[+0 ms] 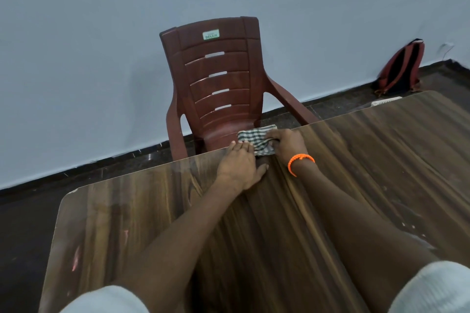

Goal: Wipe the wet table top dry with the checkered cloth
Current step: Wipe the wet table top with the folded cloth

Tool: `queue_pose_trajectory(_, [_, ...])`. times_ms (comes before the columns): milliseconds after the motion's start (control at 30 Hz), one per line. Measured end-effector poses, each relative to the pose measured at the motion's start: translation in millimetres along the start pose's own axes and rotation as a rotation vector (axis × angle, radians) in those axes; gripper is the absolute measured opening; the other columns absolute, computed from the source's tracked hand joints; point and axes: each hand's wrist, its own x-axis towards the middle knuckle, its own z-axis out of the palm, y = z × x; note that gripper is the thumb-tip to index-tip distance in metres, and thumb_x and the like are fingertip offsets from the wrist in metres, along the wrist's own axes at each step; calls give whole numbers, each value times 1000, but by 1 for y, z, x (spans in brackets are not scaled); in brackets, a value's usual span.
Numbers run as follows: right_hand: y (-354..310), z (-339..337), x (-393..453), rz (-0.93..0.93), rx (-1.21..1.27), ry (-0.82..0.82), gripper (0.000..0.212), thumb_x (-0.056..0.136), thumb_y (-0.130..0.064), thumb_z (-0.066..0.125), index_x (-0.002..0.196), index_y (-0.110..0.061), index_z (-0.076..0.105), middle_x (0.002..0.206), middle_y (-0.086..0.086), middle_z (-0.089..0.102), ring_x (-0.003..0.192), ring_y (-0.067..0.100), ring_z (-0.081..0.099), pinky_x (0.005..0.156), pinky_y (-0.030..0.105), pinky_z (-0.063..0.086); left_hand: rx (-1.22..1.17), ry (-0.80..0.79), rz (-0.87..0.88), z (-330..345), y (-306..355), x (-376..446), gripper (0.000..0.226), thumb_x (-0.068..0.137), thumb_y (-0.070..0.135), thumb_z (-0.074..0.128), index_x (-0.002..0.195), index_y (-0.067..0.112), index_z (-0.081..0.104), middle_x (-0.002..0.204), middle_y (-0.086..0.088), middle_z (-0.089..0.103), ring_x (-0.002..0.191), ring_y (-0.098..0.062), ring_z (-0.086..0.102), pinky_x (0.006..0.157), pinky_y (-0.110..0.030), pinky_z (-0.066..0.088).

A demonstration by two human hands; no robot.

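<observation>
The green-and-white checkered cloth lies folded at the far edge of the dark wood-grain table top, partly overhanging it. My right hand, with an orange band at the wrist, grips the cloth's right side with curled fingers. My left hand lies flat on the table just left of the cloth, fingertips touching its near-left edge. A faint wet sheen shows on the table near the far edge and at the right.
A maroon plastic armchair stands right behind the table's far edge, close to both hands. A red-and-black backpack leans on the pale wall at the back right. Dark floor surrounds the table.
</observation>
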Motion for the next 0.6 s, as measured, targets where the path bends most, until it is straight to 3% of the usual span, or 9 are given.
queue_pose_trajectory(133, [-25, 14, -15, -47, 37, -69, 27, 77, -1, 62, 92, -19, 76, 100, 2, 73, 96, 20, 66, 86, 30, 50, 12, 32, -27, -4, -19, -28, 76, 99, 63, 34, 143, 3, 46, 143, -15, 53, 137, -26, 43, 123, -39, 18])
queue_pose_trajectory(267, [-37, 20, -48, -86, 32, -105, 29, 80, -4, 60, 93, -26, 74, 100, 1, 73, 93, 23, 67, 80, 38, 54, 37, 52, -57, -3, -16, -65, 76, 98, 66, 28, 132, 5, 57, 131, -12, 62, 128, -25, 50, 118, -41, 29])
queue_pose_trajectory(367, [-32, 14, -72, -165, -56, -157, 29, 83, -4, 60, 102, -22, 73, 114, -2, 68, 101, 23, 65, 84, 39, 52, -10, 116, -64, 1, -3, -83, 75, 98, 66, 23, 123, 8, 64, 123, -9, 67, 123, -22, 53, 116, -42, 31])
queue_pose_trajectory(433, [-20, 8, -85, -187, -94, -147, 34, 81, -3, 61, 107, -23, 71, 122, -4, 65, 108, 19, 63, 89, 35, 50, -103, 120, -50, 4, 6, -86, 74, 99, 63, 29, 139, 6, 55, 141, -12, 57, 137, -23, 43, 124, -41, 20])
queue_pose_trajectory(500, [-6, 2, -93, -189, -146, -112, 36, 80, -6, 62, 108, -26, 69, 126, -6, 62, 110, 15, 61, 87, 28, 49, -160, 72, -8, 7, 14, -82, 78, 100, 60, 35, 154, 4, 34, 160, -14, 35, 150, -24, 25, 126, -38, 6])
queue_pose_trajectory(600, [1, -5, -87, -146, -184, -67, 37, 79, -6, 61, 109, -27, 67, 123, -6, 63, 104, 20, 63, 80, 30, 50, -136, 45, 42, 10, 18, -64, 80, 101, 57, 35, 159, 4, 21, 166, -14, 21, 154, -23, 13, 126, -39, 1])
